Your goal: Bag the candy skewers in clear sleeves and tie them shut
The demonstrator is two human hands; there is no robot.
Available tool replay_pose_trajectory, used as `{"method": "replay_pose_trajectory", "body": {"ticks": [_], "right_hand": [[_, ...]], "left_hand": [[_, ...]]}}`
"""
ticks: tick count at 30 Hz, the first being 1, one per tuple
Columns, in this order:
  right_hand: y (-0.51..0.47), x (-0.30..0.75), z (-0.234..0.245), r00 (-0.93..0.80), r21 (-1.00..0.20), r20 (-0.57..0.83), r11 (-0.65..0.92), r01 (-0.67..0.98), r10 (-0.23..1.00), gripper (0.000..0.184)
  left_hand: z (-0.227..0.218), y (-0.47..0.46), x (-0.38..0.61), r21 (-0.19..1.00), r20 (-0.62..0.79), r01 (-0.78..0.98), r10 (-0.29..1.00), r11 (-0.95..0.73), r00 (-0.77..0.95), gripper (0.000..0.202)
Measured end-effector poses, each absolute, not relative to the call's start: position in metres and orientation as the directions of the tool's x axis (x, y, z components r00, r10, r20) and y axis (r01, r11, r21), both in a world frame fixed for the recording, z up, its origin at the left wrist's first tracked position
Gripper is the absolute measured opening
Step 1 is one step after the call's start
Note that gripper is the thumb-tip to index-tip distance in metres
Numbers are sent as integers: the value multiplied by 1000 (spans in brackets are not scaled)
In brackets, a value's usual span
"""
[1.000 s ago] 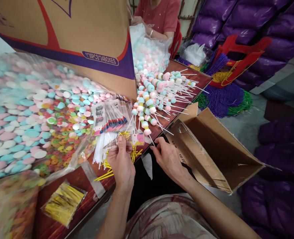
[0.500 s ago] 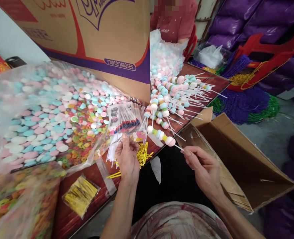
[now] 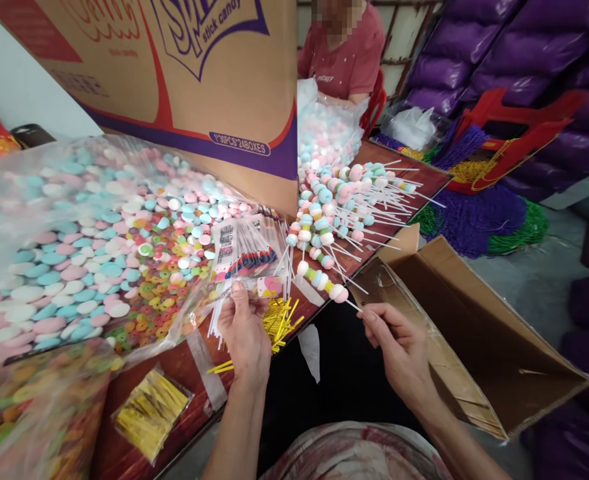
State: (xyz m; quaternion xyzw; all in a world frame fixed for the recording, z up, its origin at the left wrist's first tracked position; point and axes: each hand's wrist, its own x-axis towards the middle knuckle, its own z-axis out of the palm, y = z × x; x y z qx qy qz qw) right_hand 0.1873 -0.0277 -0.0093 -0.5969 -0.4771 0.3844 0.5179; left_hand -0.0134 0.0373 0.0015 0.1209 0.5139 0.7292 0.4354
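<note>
My right hand (image 3: 397, 347) pinches the bare end of a white stick threaded with a candy skewer (image 3: 322, 281) of white, green, blue, yellow and pink pieces. Tilted up to the left, the skewer's far end is close to the finished skewers. My left hand (image 3: 247, 330) is closed, thumb on top, on a clear printed plastic bag (image 3: 269, 287) with a pink and yellow pattern. Just behind it lies a stack of printed plastic bags (image 3: 247, 247). Yellow twist ties (image 3: 279, 323) and white sticks (image 3: 216, 320) lie beside and partly under the left hand.
A pile of candy skewers (image 3: 344, 193) covers the table's right end. Loose pastel candies (image 3: 74, 267) and gummy rings (image 3: 159, 300) spread left on plastic. A printed carton (image 3: 184, 100) stands behind; an open cardboard box (image 3: 474, 333) sits right. A person (image 3: 344, 53) sits opposite.
The view has shifted slightly, showing more of the carton's print. Both hands keep their holds, the skewer in the right and the plastic bag in the left.
</note>
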Motion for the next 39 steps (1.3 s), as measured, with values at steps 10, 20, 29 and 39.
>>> {"method": "replay_pose_trajectory", "body": {"ticks": [10, 20, 29, 39], "right_hand": [[20, 112, -17, 102, -710, 350, 192, 678, 931, 23], [54, 131, -14, 143, -406, 484, 77, 910, 863, 14], [86, 152, -15, 289, -449, 349, -111, 886, 892, 10], [32, 160, -7, 123, -724, 557, 408, 556, 822, 11]], "left_hand": [[2, 36, -14, 821, -280, -555, 754, -133, -595, 37], [4, 40, -12, 782, -325, -609, 747, -132, -580, 40], [12, 50, -4, 720, -366, -680, 758, -137, -539, 35], [9, 52, -8, 674, -432, -731, 746, -105, -506, 40]]}}
